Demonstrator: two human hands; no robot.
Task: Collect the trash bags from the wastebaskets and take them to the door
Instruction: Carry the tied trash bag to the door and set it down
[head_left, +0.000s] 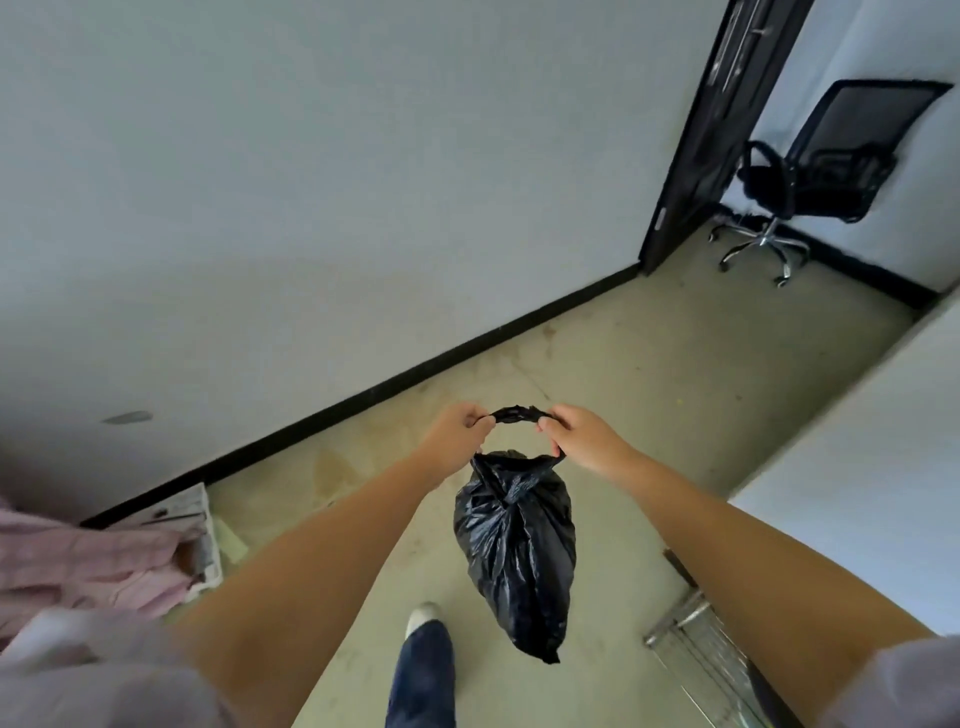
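- Underfoot, the floor (623, 374) was a worn, pale greenish surface, blotched with darker stains near the wall.
- A plain white wall (311, 182) ran along the left, edged at its foot by a black baseboard (415, 371) that slanted up toward the far corner.
- At that corner stood a dark door (722, 119), and beyond it a second stretch of white wall with its own black skirting.
- A black mesh office chair (831, 171) on a chrome star base stood past the door, close to the far wall and well apart from the person.
- On the right, a white wall corner (857, 467) jutted in, narrowing the way ahead to a corridor.
- Low on the left, pink cloth (78, 566) lay heaped over a white basket-like thing (200, 519) set near the baseboard; what it was I could not tell.
- Low on the right, some metal frame (685, 623) stood on the floor beside the right forearm, too blurred to name.
- Both hands were raised in front: the left hand (460, 434) and the right hand (582, 439) each pinched one end of the twisted top loop of a black trash bag (519, 551), fingers closed on the plastic.
- That bag hung knotted and full between the forearms, clear of the floor.
- Beneath it showed a leg in dark blue trousers and a white shoe (423, 618) stepping forward.
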